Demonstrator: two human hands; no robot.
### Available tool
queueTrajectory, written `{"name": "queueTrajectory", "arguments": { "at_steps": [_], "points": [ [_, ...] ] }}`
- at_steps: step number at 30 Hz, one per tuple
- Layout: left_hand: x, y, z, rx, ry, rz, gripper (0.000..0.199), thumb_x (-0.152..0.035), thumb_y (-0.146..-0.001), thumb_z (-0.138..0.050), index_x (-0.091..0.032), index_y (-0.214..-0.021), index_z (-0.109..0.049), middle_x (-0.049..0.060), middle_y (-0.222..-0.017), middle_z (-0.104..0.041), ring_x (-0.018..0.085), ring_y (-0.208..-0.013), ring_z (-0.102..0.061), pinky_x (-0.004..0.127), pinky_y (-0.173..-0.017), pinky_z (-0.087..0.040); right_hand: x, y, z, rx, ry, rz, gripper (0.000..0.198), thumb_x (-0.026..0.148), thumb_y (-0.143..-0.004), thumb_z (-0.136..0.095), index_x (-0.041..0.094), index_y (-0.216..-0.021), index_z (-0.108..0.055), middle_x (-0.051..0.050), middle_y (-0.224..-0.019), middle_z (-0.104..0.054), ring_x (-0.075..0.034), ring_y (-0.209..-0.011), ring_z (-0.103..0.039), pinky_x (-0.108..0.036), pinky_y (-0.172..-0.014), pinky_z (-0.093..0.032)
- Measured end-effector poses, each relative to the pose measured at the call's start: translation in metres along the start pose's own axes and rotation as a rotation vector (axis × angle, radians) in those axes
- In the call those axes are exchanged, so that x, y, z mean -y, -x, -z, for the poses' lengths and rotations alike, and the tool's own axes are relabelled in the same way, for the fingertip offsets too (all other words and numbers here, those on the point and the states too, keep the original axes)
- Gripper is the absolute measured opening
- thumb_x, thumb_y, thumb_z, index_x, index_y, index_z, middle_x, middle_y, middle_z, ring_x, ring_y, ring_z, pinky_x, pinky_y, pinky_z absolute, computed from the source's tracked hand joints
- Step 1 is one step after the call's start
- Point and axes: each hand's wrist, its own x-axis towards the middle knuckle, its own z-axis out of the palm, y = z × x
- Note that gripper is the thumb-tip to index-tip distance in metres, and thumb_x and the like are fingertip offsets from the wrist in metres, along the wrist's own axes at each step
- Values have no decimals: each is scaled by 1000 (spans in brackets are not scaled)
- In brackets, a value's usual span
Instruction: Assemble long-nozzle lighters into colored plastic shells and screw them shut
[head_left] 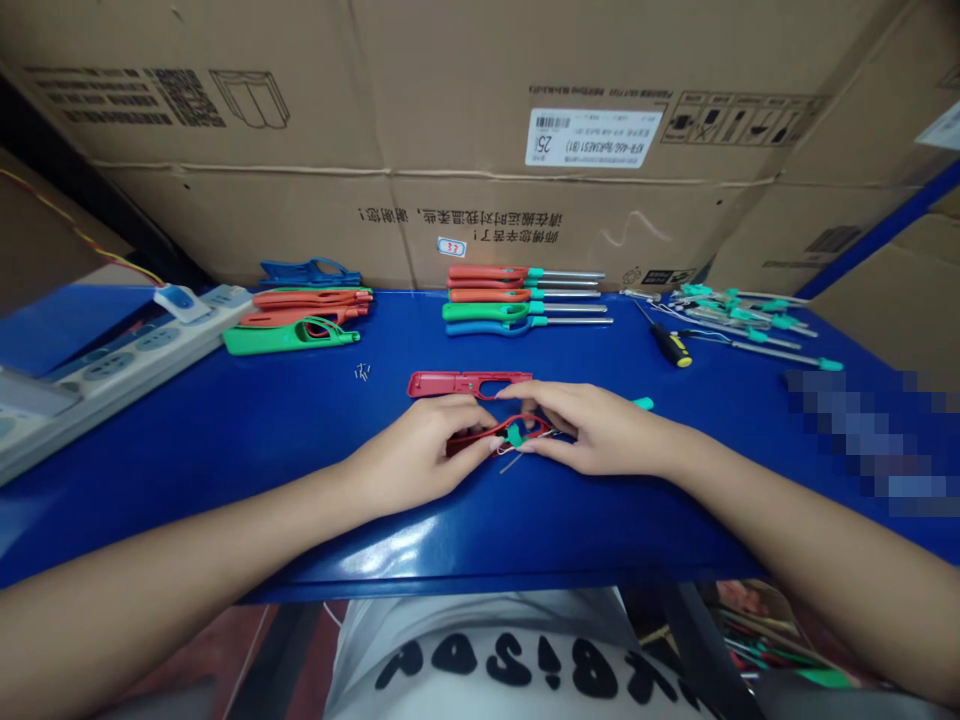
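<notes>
My left hand (420,450) is closed around the rear of a red lighter handle half (469,436), thumb and fingers at its trigger opening. A small green trigger (515,433) sits at that opening, with thin wires (510,462) sticking out below it. My right hand (592,428) pinches at the same spot, its thumb against the green trigger and its index finger reaching over the handle. Just beyond lies the matching red handle half (442,384), inner side up. A teal tip (643,403) shows behind my right hand; the rest of that piece is hidden.
Several assembled lighters (495,312) lie in a row at the back, handle shells (300,337) left of them. Small screws (362,372) lie nearby. A screwdriver (670,345) and metal tubes with teal parts (750,315) are at right. A power strip (142,360) runs along the left.
</notes>
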Motion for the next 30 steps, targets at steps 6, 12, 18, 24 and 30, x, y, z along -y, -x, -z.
{"name": "queueTrajectory", "arguments": {
  "at_steps": [6, 12, 18, 24, 30],
  "points": [
    [-4, -1, -1, 4, 44, 27, 15, -22, -96, -56, -16, -86, -65, 1, -79, -65, 12, -67, -58, 24, -63, -44, -1, -1, -1, 7, 12, 57, 37, 30, -93, -66, 21, -128, -60, -8, -125, -69, -20, -107, -67, -33, -90, -52],
    [-6, 0, -1, 4, 34, -10, 14, -17, -96, -53, -16, -87, -63, 1, -80, -60, 14, -71, -55, 26, -66, -44, 2, -4, -2, 3, 36, 89, 17, 30, -96, -61, 18, -107, -67, -6, -100, -70, -17, -88, -65, -29, -76, -50],
    [-7, 1, -2, 3, -77, -57, 13, -19, -96, -51, -16, -93, -63, 5, -89, -61, 18, -81, -58, 30, -72, -46, 6, -3, -4, -21, 60, 110, 15, 26, -98, -56, 15, -100, -67, -6, -93, -67, -17, -83, -63, -29, -75, -49],
    [-5, 1, -2, -23, -135, -34, 15, -22, -99, -51, -17, -97, -64, 6, -95, -65, 20, -87, -62, 32, -76, -49, 3, -6, -5, -54, 66, 84, 14, 28, -97, -59, 17, -102, -67, -7, -98, -70, -18, -87, -64, -29, -77, -50],
    [-6, 4, -2, 6, -230, -42, 23, -29, -99, -54, -19, -116, -65, 8, -109, -67, 24, -103, -63, 40, -93, -52, 3, -6, 3, -14, 47, 42, 17, 23, -95, -61, 17, -109, -69, -7, -103, -72, -18, -87, -66, -30, -78, -50]
  ]
}}
